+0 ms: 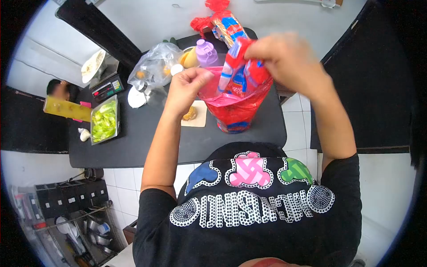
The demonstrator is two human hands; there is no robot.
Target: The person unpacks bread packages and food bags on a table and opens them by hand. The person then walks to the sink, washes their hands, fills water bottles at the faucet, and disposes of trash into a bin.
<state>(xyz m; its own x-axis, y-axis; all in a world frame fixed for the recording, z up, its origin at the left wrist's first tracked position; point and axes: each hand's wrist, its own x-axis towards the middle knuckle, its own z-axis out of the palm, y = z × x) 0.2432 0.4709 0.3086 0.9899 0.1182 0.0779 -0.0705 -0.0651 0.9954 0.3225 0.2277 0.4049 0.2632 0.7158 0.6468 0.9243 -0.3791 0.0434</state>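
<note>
A red-pink plastic bag [242,111] stands on the near right part of the dark table, its mouth open. My left hand [187,91] is closed in a pinch on the left side of its rim. Above the other side, my right hand [289,58], slightly blurred, grips a red and blue printed bread wrapper [232,62]. That wrapper reaches down into the bag's mouth, where more red and blue plastic shows. Whether the wrapper has anything inside cannot be seen. Beside the bag, a small brown food piece [190,114] lies on a pale square sheet [200,119], partly behind my left wrist.
Behind the bag are a purple bottle [206,53] and a packaged bread loaf [230,29]. Further left sit a clear plastic bag [155,64], a digital scale [106,89] and a lettuce tray [104,121]. A person [58,91] is at the far left, beyond the table [142,147].
</note>
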